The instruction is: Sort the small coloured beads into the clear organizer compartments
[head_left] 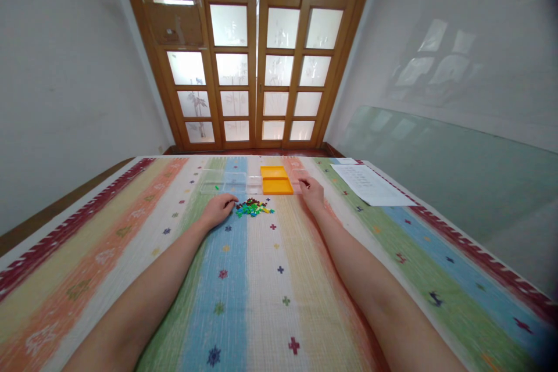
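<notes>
A small heap of tiny coloured pieces [253,208], green, blue, brown and yellow, lies on the striped cloth. My left hand [220,210] rests at the heap's left edge, fingers curled together; anything between them is too small to make out. To the right of the open yellow box [278,187] is my right hand [312,193], its thumb and fingers pinched over a clear plastic tray. What that pinch holds, if anything, I cannot see. Behind my left hand stands a clear plastic tray [209,190] with a single green piece [217,188] in it.
The striped, patterned tablecloth [265,290] covers the table. Printed white paper [370,185] lies at the far right, near the table's edge. A glass sheet [453,168] leans along the right wall. Wooden doors with glass panes [257,70] stand beyond the table.
</notes>
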`<state>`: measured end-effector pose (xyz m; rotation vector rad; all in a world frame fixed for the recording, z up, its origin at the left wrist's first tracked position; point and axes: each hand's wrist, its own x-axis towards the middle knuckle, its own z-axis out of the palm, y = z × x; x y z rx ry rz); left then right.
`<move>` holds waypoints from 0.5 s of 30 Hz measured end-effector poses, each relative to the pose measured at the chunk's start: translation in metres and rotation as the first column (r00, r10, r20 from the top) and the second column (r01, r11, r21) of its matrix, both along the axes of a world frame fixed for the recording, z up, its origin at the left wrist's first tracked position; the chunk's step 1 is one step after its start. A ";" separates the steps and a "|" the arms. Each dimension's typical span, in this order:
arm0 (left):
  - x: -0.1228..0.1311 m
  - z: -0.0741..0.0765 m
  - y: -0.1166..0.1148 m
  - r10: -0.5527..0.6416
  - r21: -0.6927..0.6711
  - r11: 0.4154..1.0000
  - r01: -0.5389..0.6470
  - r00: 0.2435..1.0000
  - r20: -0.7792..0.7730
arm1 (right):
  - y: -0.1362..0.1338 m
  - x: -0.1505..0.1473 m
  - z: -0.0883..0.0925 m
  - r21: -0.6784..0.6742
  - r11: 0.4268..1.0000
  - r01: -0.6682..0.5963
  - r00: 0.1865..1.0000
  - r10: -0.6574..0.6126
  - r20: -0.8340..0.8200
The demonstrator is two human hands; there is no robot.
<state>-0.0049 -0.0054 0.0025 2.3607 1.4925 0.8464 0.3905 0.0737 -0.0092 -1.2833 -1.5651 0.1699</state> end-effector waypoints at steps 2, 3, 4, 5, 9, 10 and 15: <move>0.000 -0.001 0.000 -0.006 -0.004 1.000 0.006 1.000 -0.002 | 0.000 0.001 -0.001 -0.025 1.000 0.017 1.000 -0.017 -0.012; -0.001 -0.001 0.000 -0.009 -0.005 1.000 0.009 1.000 -0.002 | 0.000 0.001 -0.001 -0.034 0.999 0.024 1.000 -0.024 -0.017; -0.001 -0.001 0.000 -0.010 -0.005 1.000 0.010 1.000 0.000 | 0.000 0.002 -0.001 -0.040 0.999 0.028 0.999 -0.029 -0.019; -0.001 -0.001 0.000 -0.012 -0.005 1.000 0.012 1.000 0.001 | 0.000 0.002 -0.001 -0.044 0.999 0.033 0.999 -0.034 -0.021; 0.000 0.000 -0.001 -0.012 -0.009 1.000 0.012 1.000 0.000 | 0.001 0.003 0.000 -0.049 0.997 0.054 0.998 -0.055 -0.022; 0.000 0.000 -0.001 -0.012 -0.011 1.000 0.012 1.000 -0.001 | 0.001 0.003 0.000 -0.053 0.997 0.057 0.998 -0.058 -0.022; 0.001 0.002 -0.002 -0.017 -0.018 1.000 0.017 1.000 0.008 | 0.004 0.006 -0.002 -0.049 0.998 0.036 0.999 -0.035 0.008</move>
